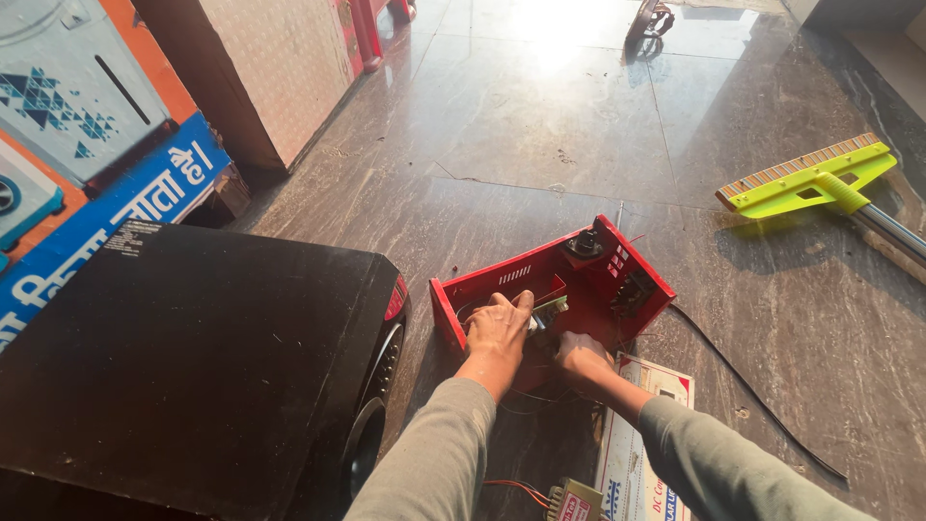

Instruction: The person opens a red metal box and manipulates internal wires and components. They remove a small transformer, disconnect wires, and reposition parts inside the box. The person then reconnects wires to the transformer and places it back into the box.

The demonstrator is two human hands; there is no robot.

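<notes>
Glossy polished stone floor (579, 125) catching the glare; on it, the red casing (540, 280) looks like painted sheet metal, smooth. Left of the casing, a matt black speaker box (193, 357); right of it, a shiny plastic lime broom head (810, 178).

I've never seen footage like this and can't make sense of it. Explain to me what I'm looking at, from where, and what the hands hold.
There is one picture, taken by a camera worn on a person's head, looking down at their own two arms in grey sleeves. No machine does the work. On the dark stone floor lies an open red metal case with a black cable running from it. The left hand rests inside the case on a small part; the right hand reaches in beside it, and what it grips is hidden. To the left stands a large black speaker box. At the upper right lies a yellow-green floor wiper. Near the bottom edge are a printed card and a small wired part.
</notes>
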